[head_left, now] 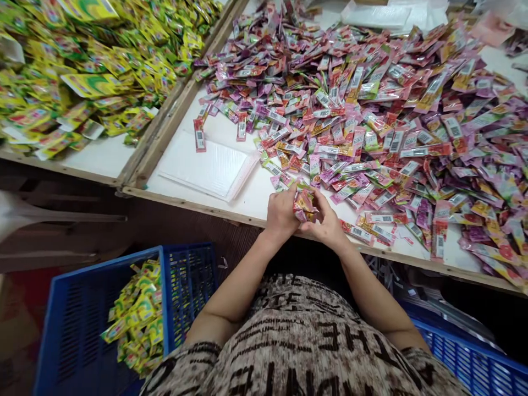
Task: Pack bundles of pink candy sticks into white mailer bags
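Observation:
Over the table's front edge, my left hand (282,212) and my right hand (329,224) close together around a small bunch of wrapped candy sticks (304,204). The bunch is pink, orange and yellow, held with its ends upward. My left fingers wrap its left side; my right thumb and fingers curve round its right side. Just beyond my hands spreads a large heap of candy sticks (330,126) in pink, purple, red and green wrappers with barcodes. A stack of clear plastic bags (202,168) lies flat to the left of my hands.
A wooden rail (165,110) divides the table from a section heaped with yellow-green packets (124,60). Below left stands a blue crate (103,269) holding yellow packets. Another blue crate (474,352) sits at lower right. More plastic bags (383,16) lie at the back.

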### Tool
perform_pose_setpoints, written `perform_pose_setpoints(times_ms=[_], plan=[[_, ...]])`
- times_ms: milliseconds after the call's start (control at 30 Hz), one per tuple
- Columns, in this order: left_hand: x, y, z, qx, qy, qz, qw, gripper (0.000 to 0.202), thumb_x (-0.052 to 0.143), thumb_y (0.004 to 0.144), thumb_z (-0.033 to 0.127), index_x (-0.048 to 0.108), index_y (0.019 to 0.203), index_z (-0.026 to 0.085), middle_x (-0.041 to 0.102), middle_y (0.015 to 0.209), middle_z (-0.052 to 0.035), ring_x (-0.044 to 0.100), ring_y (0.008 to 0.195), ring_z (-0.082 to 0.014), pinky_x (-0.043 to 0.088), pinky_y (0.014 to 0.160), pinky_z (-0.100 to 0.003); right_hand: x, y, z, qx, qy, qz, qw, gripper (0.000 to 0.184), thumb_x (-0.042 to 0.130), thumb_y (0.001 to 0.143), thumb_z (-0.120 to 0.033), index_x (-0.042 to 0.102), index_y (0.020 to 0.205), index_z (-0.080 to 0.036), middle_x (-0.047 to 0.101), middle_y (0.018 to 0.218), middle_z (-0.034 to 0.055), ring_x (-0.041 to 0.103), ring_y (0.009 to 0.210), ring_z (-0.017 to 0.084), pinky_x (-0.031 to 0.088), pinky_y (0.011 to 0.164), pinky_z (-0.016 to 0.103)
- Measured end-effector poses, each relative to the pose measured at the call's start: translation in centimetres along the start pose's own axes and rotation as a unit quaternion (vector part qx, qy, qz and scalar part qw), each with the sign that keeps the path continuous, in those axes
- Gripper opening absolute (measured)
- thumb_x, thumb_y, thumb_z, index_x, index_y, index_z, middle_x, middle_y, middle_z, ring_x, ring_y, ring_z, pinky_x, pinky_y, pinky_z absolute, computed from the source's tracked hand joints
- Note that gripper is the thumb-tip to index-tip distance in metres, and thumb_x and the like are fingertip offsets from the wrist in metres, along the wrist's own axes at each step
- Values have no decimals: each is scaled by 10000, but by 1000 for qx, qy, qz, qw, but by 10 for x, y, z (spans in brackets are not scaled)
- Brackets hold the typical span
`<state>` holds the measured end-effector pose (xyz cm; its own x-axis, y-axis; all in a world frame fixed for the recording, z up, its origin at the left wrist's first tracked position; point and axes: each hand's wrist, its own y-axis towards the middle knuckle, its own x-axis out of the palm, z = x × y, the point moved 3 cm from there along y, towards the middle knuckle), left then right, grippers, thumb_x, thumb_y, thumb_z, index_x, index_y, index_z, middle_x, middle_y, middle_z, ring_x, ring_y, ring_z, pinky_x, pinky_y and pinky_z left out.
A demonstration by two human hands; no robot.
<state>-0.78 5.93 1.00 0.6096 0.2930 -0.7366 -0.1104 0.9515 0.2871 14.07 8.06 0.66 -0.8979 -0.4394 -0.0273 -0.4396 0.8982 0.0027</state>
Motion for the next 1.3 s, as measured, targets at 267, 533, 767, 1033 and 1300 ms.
perform_pose_setpoints(times_ms=[267,533,767,1033,1300], plan=[[3,6,8,-48,22,-72,996,730,753,735,291,497,1405,157,735,1069,-143,688,1018,-342,481,897,-437,4,14,15,102,77,85,988,600,868,619,-485,744,1140,-214,746,1075,35,674,982,234,551,898,370],[-13,13,-41,-286,-414,48,863,382,857,530,225,626,830,170,687,745,-9,657,648,-182,544,635,-311,-20,15,14,126,99,91,983,460,765,733,-503,742,1095,-221,754,906,52,670,729,178,562,628,325],[-80,16,-107,-316,-611,158,709,353,767,522,170,627,846,187,601,740,34,603,658,-116,571,795,-341,-44,23,13,112,-137,26,984,209,675,786,-390,768,896,-239,770,854,52,687,727,229,559,719,399],[-76,13,-120,-273,-732,126,611,450,726,592,153,646,1032,201,561,780,41,547,677,-88,522,891,-329,-58,73,-15,-34,-367,29,929,202,556,867,-228,754,899,-207,775,928,70,710,849,239,527,818,371],[-78,8,-118,-258,-774,110,568,516,731,627,138,627,1128,207,561,808,27,548,693,-98,517,908,-339,19,181,-43,-160,-472,-110,860,361,462,841,-40,727,1053,-163,713,1010,109,637,983,251,497,856,354]])
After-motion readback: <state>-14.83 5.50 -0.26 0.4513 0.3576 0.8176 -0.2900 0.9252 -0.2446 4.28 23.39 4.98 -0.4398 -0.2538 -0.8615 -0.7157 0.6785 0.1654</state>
